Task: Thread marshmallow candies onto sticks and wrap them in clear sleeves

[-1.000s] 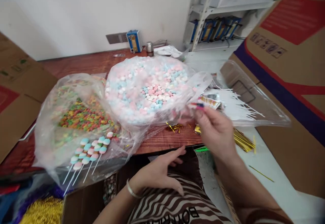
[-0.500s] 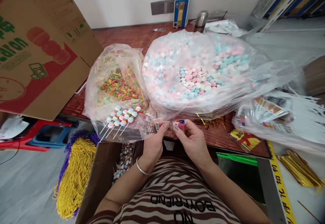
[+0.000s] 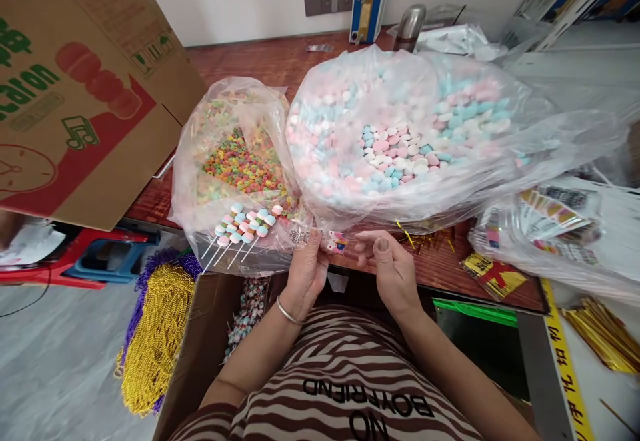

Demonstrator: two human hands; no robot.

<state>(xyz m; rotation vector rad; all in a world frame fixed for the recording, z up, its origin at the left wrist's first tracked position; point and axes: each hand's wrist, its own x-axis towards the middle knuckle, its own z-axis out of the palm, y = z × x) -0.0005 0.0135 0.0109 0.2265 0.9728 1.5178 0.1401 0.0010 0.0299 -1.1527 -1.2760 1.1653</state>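
My left hand (image 3: 306,269) pinches a small printed clear wrapper (image 3: 336,242) at the table's front edge. My right hand (image 3: 389,266) is just beside it with fingers loosely apart, close to the wrapper but not clearly gripping it. Right behind both hands sits a big clear bag of pink, blue and white candies (image 3: 395,141). To its left is a second bag of small multicoloured candy rings (image 3: 239,161). Several finished candy skewers (image 3: 243,224) on white sticks lie on that bag's front.
A cardboard box (image 3: 75,88) leans at the left. Gold and purple bead strands (image 3: 150,334) lie on the floor. An open carton (image 3: 200,354) sits below the table (image 3: 260,61). Printed wrappers in plastic (image 3: 550,221) and gold twist ties (image 3: 600,334) lie at the right.
My right hand came from the wrapper pile at the right to meet my left hand in front, then loosened off the wrapper. The view swung left and down.
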